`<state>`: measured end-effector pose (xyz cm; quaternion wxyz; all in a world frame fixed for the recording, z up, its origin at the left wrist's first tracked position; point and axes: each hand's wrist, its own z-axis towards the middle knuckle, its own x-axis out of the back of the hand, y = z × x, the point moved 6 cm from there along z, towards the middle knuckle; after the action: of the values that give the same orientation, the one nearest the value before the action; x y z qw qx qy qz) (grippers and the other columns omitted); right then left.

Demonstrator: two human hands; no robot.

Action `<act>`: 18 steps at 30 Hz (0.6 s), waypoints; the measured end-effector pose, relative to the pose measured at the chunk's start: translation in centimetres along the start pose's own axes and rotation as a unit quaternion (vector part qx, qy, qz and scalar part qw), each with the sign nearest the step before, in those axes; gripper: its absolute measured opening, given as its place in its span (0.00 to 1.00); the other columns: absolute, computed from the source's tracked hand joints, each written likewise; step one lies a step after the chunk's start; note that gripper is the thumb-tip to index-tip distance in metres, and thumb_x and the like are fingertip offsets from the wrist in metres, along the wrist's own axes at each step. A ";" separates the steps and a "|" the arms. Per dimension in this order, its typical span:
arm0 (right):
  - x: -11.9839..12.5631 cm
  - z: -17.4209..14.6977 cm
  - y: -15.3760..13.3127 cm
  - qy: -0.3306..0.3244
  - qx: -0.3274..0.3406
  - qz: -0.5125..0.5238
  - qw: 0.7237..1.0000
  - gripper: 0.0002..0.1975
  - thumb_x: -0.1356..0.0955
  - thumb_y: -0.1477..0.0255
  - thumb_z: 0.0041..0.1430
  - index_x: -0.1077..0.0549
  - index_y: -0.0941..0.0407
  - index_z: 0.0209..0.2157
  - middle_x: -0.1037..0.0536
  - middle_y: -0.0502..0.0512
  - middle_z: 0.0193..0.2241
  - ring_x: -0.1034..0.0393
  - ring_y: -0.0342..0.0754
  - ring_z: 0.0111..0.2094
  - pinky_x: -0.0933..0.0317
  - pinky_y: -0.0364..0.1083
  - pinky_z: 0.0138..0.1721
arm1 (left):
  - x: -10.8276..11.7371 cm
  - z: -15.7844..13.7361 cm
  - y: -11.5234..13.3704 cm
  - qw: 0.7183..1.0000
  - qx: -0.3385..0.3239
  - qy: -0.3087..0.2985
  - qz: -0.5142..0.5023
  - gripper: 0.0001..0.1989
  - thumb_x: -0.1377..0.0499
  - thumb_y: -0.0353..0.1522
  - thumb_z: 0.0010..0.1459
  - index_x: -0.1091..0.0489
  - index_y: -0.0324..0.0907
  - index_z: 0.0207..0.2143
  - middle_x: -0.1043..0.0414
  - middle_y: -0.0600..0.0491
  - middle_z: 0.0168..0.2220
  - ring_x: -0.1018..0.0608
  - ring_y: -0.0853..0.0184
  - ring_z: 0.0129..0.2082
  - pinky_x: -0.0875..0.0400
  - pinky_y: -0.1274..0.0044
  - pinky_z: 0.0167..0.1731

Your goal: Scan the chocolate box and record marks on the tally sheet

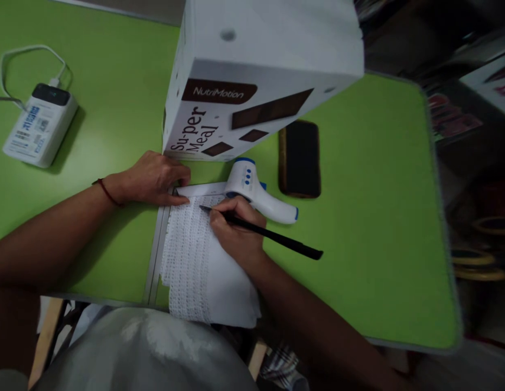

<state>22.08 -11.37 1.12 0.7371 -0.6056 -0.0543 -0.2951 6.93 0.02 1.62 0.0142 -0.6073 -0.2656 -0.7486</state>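
Several written-on sheets of paper [232,288] lie one over another on the green table, their lower ends reaching past its front edge. Close rows of small handwriting fill their left part; the right part is blank. My right hand [240,228] is closed around a long black pen [285,239], its tip at the paper near the upper rows. My left hand [158,179] holds the upper left corner, thumb on the sheet and the other fingers curled. A white strip [203,189] runs along the paper's top. Just beyond my right hand lies a white and blue infrared thermometer [272,206].
A tall white box [223,117] stands right behind the paper. To its right lies a black phone [299,157] in an orange-edged case. A white power bank [40,125] with a plugged-in cable [28,49] sits at the left. The table [378,217] has a seam left of the paper.
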 end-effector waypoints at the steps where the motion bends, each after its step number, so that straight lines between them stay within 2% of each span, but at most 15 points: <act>1: -0.1 0.0 0.0 -0.008 -0.002 -0.003 1.000 0.05 0.33 0.75 0.48 0.31 0.52 0.22 0.29 0.42 0.17 0.35 0.41 0.20 0.41 0.43 0.23 | 0.0 0.0 0.0 1.000 -0.001 0.002 0.001 0.17 0.39 0.48 0.57 0.26 0.42 0.35 0.24 0.54 0.27 0.28 0.67 0.24 0.44 0.76 0.25; 5: -0.1 0.0 0.1 -0.023 -0.019 -0.012 0.999 0.06 0.33 0.75 0.47 0.33 0.52 0.21 0.30 0.42 0.17 0.37 0.41 0.19 0.42 0.44 0.22 | 0.0 0.0 0.0 1.000 -0.005 0.009 -0.003 0.16 0.38 0.46 0.56 0.26 0.42 0.34 0.24 0.53 0.28 0.28 0.68 0.24 0.45 0.76 0.25; 18: -0.8 0.0 -0.1 -0.064 -0.008 -0.003 0.998 0.04 0.33 0.72 0.50 0.30 0.51 0.23 0.27 0.44 0.18 0.35 0.41 0.20 0.38 0.43 0.23 | 0.1 0.0 0.1 1.000 -0.017 0.016 -0.020 0.18 0.41 0.49 0.59 0.28 0.42 0.33 0.27 0.54 0.25 0.29 0.68 0.22 0.44 0.75 0.25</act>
<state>21.45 -11.05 0.85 0.7264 -0.6288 -0.1006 -0.2585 6.95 -0.04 1.77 -0.0073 -0.5895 -0.2647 -0.7631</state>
